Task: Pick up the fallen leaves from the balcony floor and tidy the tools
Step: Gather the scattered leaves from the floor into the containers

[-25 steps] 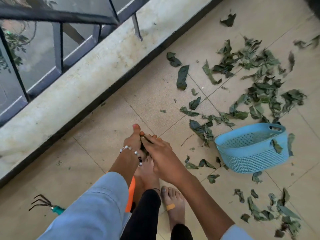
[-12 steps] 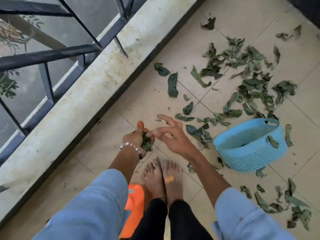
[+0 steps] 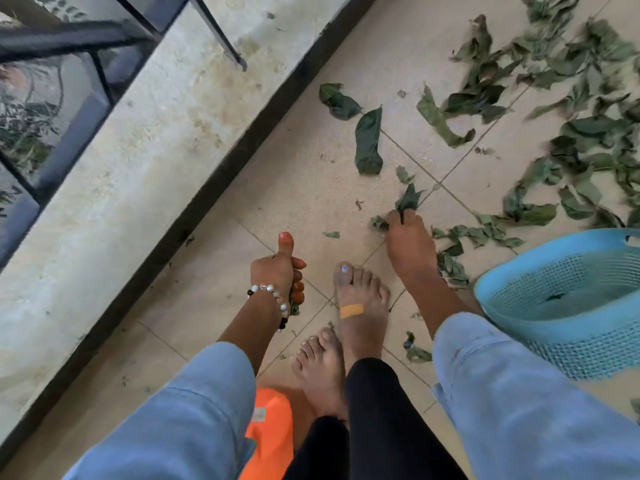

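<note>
Bare floor tiles (image 3: 294, 188) between black kerb (image 3: 221, 188) and leaves (image 3: 369, 142) are left open for passage. Right side is blocked by dense leaf scatter (image 3: 571, 133) and blue basket (image 3: 568, 306). Near space is taken by bare feet (image 3: 360, 306).

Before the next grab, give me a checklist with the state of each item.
1. Right hand pinches a green leaf on the beige tiled floor: ok.
2. Left hand grips gathered leaves: ok, bits show below the fingers.
3. Blue plastic mesh basket beside the right arm: ok.
4. Room left in the left hand: cannot tell.
5. Floor cleared: not ok, scattered leaves remain.
</note>
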{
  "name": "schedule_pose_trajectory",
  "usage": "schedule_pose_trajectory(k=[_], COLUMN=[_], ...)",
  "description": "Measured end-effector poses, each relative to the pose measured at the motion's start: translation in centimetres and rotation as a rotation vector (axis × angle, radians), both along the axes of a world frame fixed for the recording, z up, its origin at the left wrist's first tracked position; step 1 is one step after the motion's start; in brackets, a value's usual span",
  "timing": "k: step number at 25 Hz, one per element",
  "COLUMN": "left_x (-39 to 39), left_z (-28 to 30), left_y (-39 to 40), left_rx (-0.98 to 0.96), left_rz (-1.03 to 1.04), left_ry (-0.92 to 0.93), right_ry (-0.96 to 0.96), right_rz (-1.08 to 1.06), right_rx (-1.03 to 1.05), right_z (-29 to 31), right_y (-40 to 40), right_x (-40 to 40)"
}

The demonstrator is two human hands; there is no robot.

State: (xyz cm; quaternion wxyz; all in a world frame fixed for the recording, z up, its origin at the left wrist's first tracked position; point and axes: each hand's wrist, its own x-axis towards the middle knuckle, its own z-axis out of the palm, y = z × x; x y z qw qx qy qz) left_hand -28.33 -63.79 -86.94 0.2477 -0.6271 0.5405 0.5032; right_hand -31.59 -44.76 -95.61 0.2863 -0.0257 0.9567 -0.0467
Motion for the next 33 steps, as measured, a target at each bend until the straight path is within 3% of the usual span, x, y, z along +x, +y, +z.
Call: schedule_pose_trajectory(k=[2, 6, 11, 15, 18, 21, 25, 29, 33], left_x=[-0.2, -1.1, -3.1, -4.7, -5.3, -5.6, -6.0, -6.9, -8.1], left_z=[-0.9, -0.8, -1.0, -1.3, -1.9, -2.6, -2.8, -3.1, -3.4], left_y=[0.1, 1.1, 2.2, 1.6, 1.1, 0.5, 0.5, 0.9, 1.5], left_rx=[0.004, 0.034, 0.078, 0.074, 0.060, 0.050, 0.041, 0.070, 0.081], left_rz=[-0.015, 0.018, 0.062, 0.073, 0.093, 0.080, 0.073, 0.057, 0.051], left_ry=[-0.016, -0.042, -0.002, 0.023, 0.030, 0.029, 0.004, 0.027, 0.037], right_ry=[0.057, 0.180, 0.020, 0.163, 0.004, 0.017, 0.130, 0.246, 0.128], right_rz=[-0.004, -0.293, -0.097, -0.389, -0.541, -0.458, -0.442, -0.135, 0.114], right_rx=[-0.107, -0.235, -0.074, -0.294, -0.317, -0.251, -0.349, -0.084, -0.060], right_z=[-0.5, 0.2, -0.6, 0.4, -0.7, -2.3, -3.6, -3.2, -1.5], right_y=[0.1, 0.9, 2.4, 1.4, 0.7, 0.8, 2.1, 1.6, 1.0], right_x=[-0.6, -1.7, -4.6, -8.1, -10.3, -11.2, -10.8, -11.4, -13.1])
